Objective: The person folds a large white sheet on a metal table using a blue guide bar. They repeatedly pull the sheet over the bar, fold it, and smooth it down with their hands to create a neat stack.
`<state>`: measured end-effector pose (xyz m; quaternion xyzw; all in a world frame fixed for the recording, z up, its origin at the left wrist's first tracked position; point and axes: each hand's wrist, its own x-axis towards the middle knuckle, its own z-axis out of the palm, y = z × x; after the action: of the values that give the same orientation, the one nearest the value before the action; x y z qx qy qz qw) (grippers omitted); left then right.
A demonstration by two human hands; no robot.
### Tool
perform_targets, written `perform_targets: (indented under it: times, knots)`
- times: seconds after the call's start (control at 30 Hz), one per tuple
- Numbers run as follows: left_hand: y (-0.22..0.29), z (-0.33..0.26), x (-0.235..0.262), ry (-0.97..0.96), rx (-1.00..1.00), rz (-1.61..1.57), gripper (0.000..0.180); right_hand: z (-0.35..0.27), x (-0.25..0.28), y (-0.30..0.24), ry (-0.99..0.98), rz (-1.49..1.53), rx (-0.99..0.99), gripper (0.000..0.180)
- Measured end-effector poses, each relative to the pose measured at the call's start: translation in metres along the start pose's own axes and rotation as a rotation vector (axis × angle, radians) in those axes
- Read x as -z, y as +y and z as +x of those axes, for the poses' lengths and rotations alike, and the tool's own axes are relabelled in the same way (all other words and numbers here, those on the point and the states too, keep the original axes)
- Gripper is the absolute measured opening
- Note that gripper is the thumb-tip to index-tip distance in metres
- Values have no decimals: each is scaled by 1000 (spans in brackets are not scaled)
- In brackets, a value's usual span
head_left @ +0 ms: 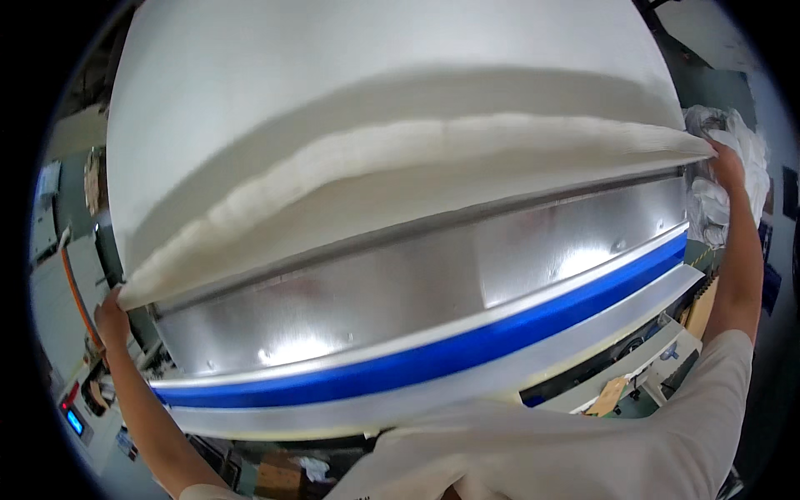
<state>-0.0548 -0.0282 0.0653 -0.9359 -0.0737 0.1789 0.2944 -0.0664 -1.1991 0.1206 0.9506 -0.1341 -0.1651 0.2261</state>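
Observation:
A wide sheet of off-white cloth stretches across the machine in front of me, its near edge lifted and curled back into a long soft fold. My left hand grips the left end of that fold, low at the machine's left side. At the far right, my right hand pinches the other end, higher in the view. Both arms are spread wide. Behind the fold, a broad white surface carries its curved shadow. Fingertips on both sides are partly hidden by the cloth.
Nearer me runs a shiny metal plate, then a blue strip and a pale front ledge. Bundled white material in clear plastic stands at right. A small lit display and an orange hose are at left.

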Motion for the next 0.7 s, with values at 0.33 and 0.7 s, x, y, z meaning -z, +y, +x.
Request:
perform_targets:
  times: [0.33,0.7]
  knots:
    - [-25,-174,-79,-366,-336,132,34,-125,-58,23,-286,-89,259,34]
    - [53,-248,-121,-918,-503,404,22,-213,-133,-7,-561,-449,436,20]
